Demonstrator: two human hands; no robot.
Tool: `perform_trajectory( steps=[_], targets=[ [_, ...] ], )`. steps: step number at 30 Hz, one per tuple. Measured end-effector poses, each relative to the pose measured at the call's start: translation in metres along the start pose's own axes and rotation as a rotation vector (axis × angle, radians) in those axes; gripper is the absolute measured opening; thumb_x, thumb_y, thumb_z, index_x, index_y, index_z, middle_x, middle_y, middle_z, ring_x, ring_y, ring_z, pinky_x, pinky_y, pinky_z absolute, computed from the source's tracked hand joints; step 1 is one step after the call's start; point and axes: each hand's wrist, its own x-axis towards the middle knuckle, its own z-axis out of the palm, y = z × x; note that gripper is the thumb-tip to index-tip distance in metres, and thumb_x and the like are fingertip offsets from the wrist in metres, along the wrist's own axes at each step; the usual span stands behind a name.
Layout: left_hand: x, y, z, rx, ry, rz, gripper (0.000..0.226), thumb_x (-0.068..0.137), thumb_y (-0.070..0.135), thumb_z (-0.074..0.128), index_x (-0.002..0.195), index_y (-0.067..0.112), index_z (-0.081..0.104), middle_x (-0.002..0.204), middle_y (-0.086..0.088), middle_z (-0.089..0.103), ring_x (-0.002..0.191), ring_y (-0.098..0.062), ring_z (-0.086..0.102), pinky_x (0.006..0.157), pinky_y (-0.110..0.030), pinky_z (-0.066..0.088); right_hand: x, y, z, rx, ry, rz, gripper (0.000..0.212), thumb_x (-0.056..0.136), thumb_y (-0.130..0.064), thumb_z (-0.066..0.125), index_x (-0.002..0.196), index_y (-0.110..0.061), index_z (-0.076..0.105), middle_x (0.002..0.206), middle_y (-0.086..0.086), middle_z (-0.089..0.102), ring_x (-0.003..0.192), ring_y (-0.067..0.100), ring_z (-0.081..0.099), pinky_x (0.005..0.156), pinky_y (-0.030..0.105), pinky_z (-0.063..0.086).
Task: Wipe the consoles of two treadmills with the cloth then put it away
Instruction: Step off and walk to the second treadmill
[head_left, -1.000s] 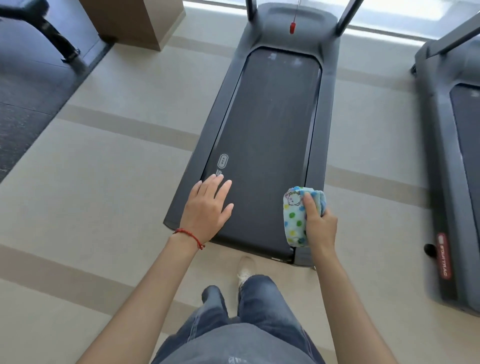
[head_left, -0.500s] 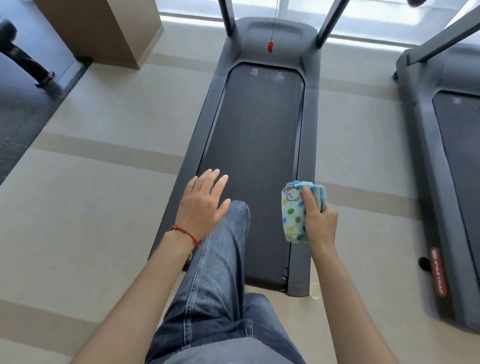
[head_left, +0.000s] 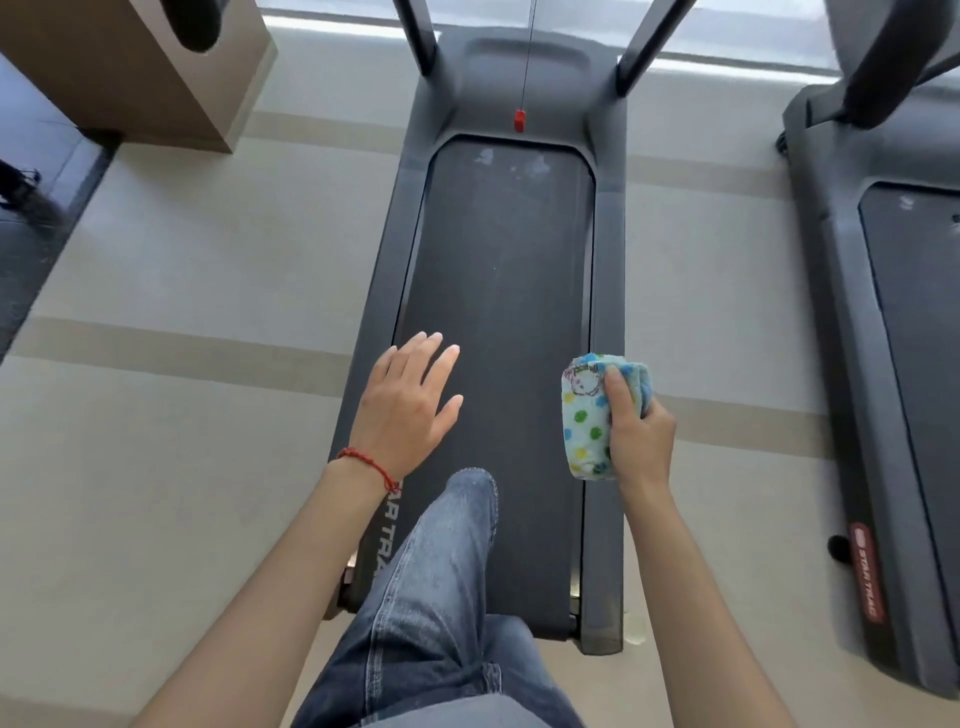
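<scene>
A dark grey treadmill (head_left: 605, 270) runs straight ahead, its belt under my raised knee. Its console is out of view above the two uprights. A second treadmill (head_left: 852, 322) stands at the right edge. My right hand (head_left: 640, 436) is shut on a folded light-blue cloth (head_left: 586, 415) with coloured dots, held over the first treadmill's right rail. My left hand (head_left: 405, 405) hovers open over the belt's left side, fingers spread, with a red string at the wrist.
A red safety clip (head_left: 519, 120) dangles on a cord over the treadmill's front. A tan box-like column (head_left: 156, 83) stands at the back left. Dark flooring (head_left: 31, 228) borders the pale floor at far left. My leg in blue jeans (head_left: 441, 582) steps onto the belt.
I have stepped forward onto the treadmill: my knee rose over the belt and the treadmill drew closer. Both hands kept their poses, the cloth still in my right hand.
</scene>
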Motion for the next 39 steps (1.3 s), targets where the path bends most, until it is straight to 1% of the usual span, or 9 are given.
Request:
perform_trajectory(
  steps=[5,9,13,15,17,21,25,31,39],
  targets=[
    [0.074,-0.029,-0.029,0.007,0.020,0.084,0.045,0.087,0.030,0.043,0.122,0.004,0.055,0.121,-0.018,0.058,0.114,-0.033,0.054,0.093,-0.047,0.047,0.037,-0.073,0.031,0.025,0.043,0.014,0.026,0.087,-0.035,0.060,0.091,-0.009,0.062,0.080,-0.002,0.064,0.072,0.011,0.064,0.048,0.012,0.050],
    [0.116,-0.036,-0.054,-0.010,0.035,0.069,0.046,0.087,0.030,0.044,0.121,0.002,0.059,0.121,-0.018,0.059,0.115,-0.032,0.051,0.094,-0.046,0.045,0.050,-0.115,0.041,0.013,0.056,0.019,0.022,0.086,-0.037,0.061,0.080,-0.017,0.062,0.080,-0.001,0.065,0.077,0.016,0.066,0.062,0.025,0.054],
    [0.146,-0.036,-0.071,-0.029,0.027,0.050,0.047,0.087,0.030,0.043,0.119,0.002,0.060,0.120,-0.019,0.060,0.114,-0.033,0.054,0.093,-0.047,0.046,0.059,-0.148,0.044,0.014,0.051,0.015,0.020,0.087,-0.038,0.060,0.076,-0.021,0.059,0.077,-0.004,0.064,0.073,0.012,0.065,0.058,0.021,0.053],
    [0.161,-0.036,-0.076,-0.038,0.019,0.048,0.047,0.087,0.030,0.042,0.119,0.001,0.060,0.119,-0.019,0.060,0.113,-0.034,0.055,0.093,-0.048,0.047,0.066,-0.162,0.044,0.013,0.057,0.012,0.020,0.086,-0.038,0.060,0.076,-0.021,0.059,0.076,-0.005,0.064,0.072,0.011,0.065,0.059,0.022,0.053],
    [0.178,-0.037,-0.077,-0.041,0.010,0.048,0.048,0.087,0.031,0.042,0.119,0.001,0.060,0.119,-0.019,0.060,0.113,-0.035,0.056,0.092,-0.048,0.048,0.078,-0.174,0.045,0.010,0.061,0.006,0.020,0.087,-0.038,0.060,0.076,-0.021,0.059,0.076,-0.005,0.064,0.071,0.011,0.065,0.061,0.023,0.053],
    [0.213,-0.038,-0.070,-0.038,-0.011,0.043,0.049,0.087,0.032,0.041,0.120,0.001,0.060,0.119,-0.019,0.060,0.113,-0.035,0.056,0.092,-0.049,0.048,0.111,-0.194,0.050,0.005,0.049,-0.007,0.020,0.087,-0.037,0.059,0.077,-0.020,0.058,0.077,-0.004,0.063,0.070,0.009,0.064,0.059,0.021,0.052],
    [0.256,-0.039,-0.057,-0.023,-0.027,0.019,0.048,0.087,0.031,0.041,0.120,0.001,0.060,0.120,-0.019,0.059,0.113,-0.035,0.056,0.092,-0.049,0.048,0.155,-0.214,0.060,-0.009,0.010,-0.007,0.021,0.087,-0.038,0.059,0.080,-0.018,0.059,0.078,-0.003,0.064,0.071,0.012,0.064,0.061,0.024,0.053],
    [0.335,-0.041,-0.051,-0.009,-0.009,-0.007,0.049,0.087,0.032,0.041,0.120,0.002,0.060,0.120,-0.019,0.060,0.113,-0.035,0.056,0.092,-0.048,0.048,0.219,-0.261,0.075,-0.011,-0.050,-0.017,0.021,0.088,-0.036,0.059,0.079,-0.017,0.060,0.077,-0.001,0.065,0.069,0.011,0.065,0.054,0.017,0.053],
    [0.435,-0.075,-0.045,0.023,0.033,-0.017,0.049,0.087,0.033,0.041,0.120,0.002,0.060,0.120,-0.019,0.059,0.113,-0.035,0.055,0.092,-0.050,0.048,0.297,-0.320,0.116,0.015,-0.063,-0.026,0.020,0.088,-0.035,0.059,0.077,-0.018,0.060,0.079,0.000,0.066,0.072,0.015,0.066,0.059,0.023,0.055]
  ],
)
